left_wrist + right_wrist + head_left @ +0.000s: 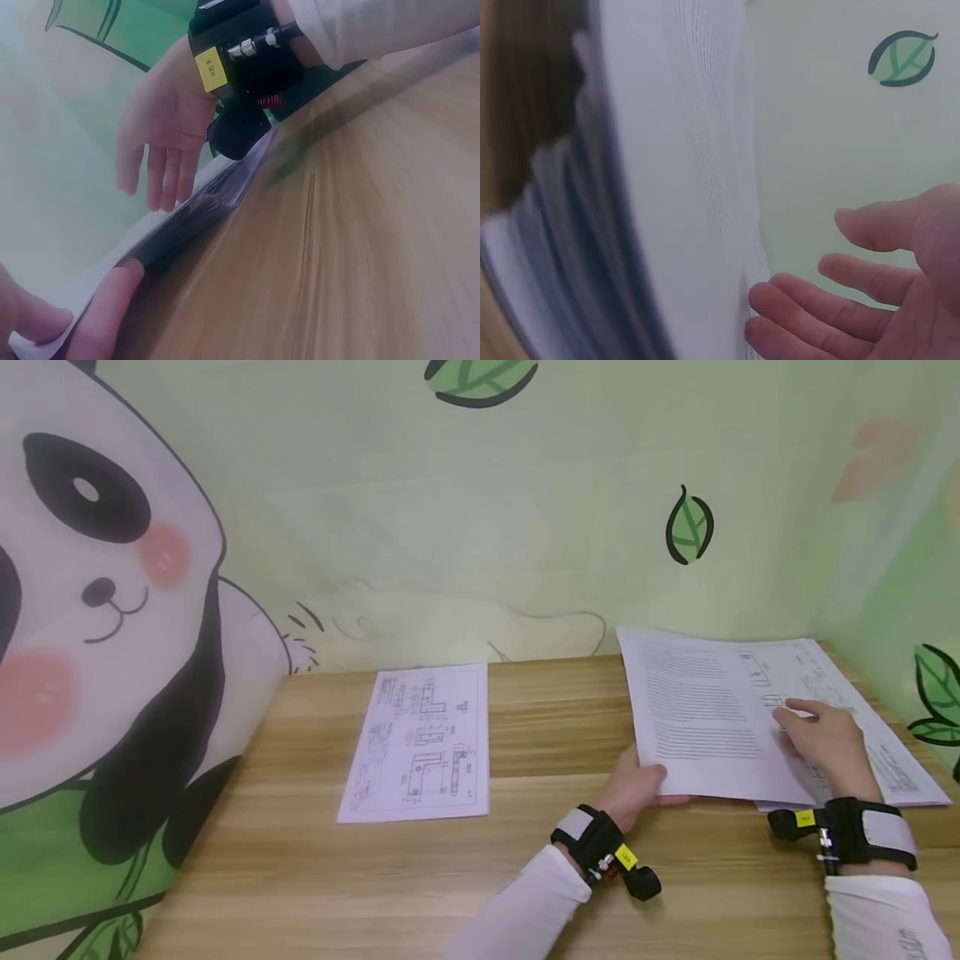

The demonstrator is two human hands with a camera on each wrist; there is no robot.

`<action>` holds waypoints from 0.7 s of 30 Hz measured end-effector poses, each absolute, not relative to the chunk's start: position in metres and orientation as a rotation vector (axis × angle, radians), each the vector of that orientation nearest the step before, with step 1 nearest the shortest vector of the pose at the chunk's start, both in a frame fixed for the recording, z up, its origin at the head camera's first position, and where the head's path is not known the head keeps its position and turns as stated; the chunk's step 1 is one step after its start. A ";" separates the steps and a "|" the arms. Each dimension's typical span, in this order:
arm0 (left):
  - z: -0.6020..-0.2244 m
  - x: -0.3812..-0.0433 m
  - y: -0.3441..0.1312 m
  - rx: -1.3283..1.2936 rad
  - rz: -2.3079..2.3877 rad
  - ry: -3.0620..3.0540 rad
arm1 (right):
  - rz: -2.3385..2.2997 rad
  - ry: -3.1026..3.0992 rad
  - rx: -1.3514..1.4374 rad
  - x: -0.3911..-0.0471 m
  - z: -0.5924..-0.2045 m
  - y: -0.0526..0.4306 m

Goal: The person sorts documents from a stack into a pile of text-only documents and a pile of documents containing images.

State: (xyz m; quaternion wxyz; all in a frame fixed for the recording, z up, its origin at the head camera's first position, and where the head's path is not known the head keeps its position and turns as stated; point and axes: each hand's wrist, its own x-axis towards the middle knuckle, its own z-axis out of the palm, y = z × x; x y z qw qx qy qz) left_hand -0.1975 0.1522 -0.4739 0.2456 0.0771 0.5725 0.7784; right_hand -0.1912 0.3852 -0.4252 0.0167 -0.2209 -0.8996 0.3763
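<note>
Nearest me are my white sleeves [521, 906] and the black wrist straps [588, 835], over the bare near edge of the wood-grained worktop [300, 877]. A little farther, at the right, my left hand [632, 787] grasps the near left corner of a text-covered sheet [697, 718], thumb on top and fingers beneath; whether other sheets come with it I cannot tell. My right hand [828, 747] is released, its fingers loose over the paper and gripping nothing. Under and to the right of the text sheet lies the paper pile [892, 760], with a drawing showing on it. Well apart, left of centre, one drawing sheet [427, 743] lies flat by itself. I judge the sorting to be partway: one sheet set apart, the text sheet in hand but not yet laid down, the pile left to handle. At the far side the worktop meets a pale green backdrop [450, 527], with a big panda [112, 610] at the left and outlined leaves [689, 527]; it hides the room beyond.
</note>
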 end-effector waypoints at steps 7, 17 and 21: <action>-0.466 -0.201 0.131 0.181 2.155 1.649 | 1.381 -2.765 -0.575 -0.199 -0.414 0.365; -0.446 -0.217 0.079 0.213 2.139 1.784 | 1.748 -2.657 -0.392 -0.209 -0.419 0.324; -0.450 -0.219 0.062 0.220 2.112 1.854 | 1.787 -2.626 -0.310 -0.210 -0.422 0.308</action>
